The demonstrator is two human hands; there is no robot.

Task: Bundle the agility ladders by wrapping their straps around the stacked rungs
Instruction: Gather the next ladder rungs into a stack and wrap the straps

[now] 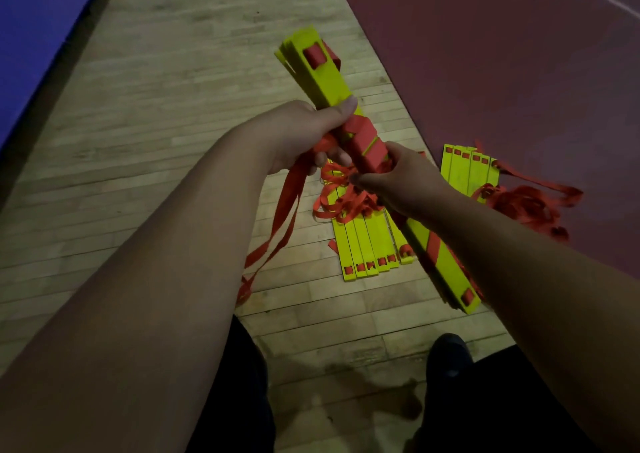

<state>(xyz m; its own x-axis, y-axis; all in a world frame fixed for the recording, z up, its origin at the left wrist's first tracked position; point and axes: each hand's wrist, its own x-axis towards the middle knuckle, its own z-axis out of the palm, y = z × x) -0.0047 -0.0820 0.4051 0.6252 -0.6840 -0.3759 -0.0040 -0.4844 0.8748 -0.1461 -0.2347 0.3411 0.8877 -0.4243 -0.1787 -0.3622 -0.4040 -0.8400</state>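
We hold stack (325, 81) mid-air over floor (173, 106). Left hand (304, 133) fingers curled round stack middle. Right hand (405, 178) fingers pinching strap (363, 137) against stack. We should pull strap taut, lay turns flat, adjacent.

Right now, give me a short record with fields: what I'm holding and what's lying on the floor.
held: stack of yellow rungs, tilted, off the floor
wrap: red strap wound round the stack's middle
left grip: holds the stack just above the wrap, thumb on top
right grip: holds the stack at the wrap's lower end
loose strap: hangs below the left grip
wood floor: flat ladder under tangled strap
red mat: second ladder at its edge
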